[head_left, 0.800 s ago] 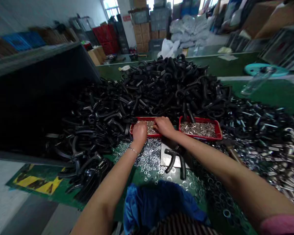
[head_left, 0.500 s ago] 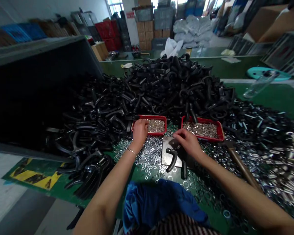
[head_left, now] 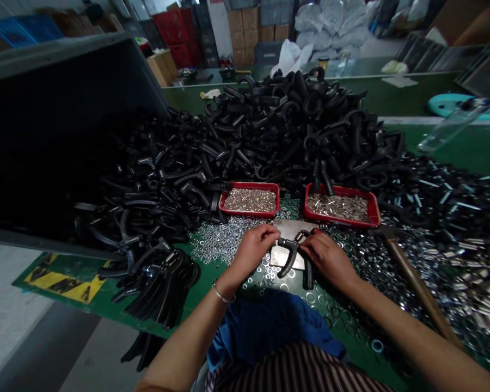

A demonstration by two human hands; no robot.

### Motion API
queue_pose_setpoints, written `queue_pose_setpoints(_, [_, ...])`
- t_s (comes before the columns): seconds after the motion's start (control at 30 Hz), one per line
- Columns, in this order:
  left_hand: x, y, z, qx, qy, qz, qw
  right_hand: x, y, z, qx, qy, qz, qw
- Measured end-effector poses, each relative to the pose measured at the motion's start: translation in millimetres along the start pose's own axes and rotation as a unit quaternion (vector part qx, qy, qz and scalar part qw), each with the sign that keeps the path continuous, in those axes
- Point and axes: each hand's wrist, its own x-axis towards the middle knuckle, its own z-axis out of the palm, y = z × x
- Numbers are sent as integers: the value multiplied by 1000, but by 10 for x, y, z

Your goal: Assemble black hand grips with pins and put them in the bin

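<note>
Both forearms angle inward over the worktop (head_left: 196,296), wrists low, fingers bent. The left hand (head_left: 255,245) pinches at the near-left end of a black handle (head_left: 291,253); whether a tiny piece sits between its fingertips is too small to tell. The right hand (head_left: 329,258) has its curled fingertips against the handle's other side — I cannot tell if they grip it. The handle, smooth, dark and forked, lies on a flat grey metal plate (head_left: 292,226) between the hands. Shiny washers (head_left: 218,239) are scattered about, behind them two red trays (head_left: 249,212) of small metal bits. Fingers partly cover the handle's upper right; the right forearm runs out of frame — so does the left.
</note>
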Motion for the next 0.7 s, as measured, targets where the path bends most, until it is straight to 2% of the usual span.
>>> queue_pose_setpoints(0.1, [-6, 24, 118, 95, -34, 73, 992, -21, 3, -13, -26, -6, -11, 1000])
queue_pose_setpoints(0.23, [36, 29, 303, 225, -67, 152, 960, -6, -12, -20, -83, -7, -24, 996])
queue_pose_setpoints(0.5, [53, -57, 510, 305, -68, 173, 934, -15, -42, -7, -108, 6, -55, 993])
queue_pose_setpoints(0.7, [4, -93, 556, 328, -52, 186, 924, -76, -60, 64, -93, 24, -12, 995])
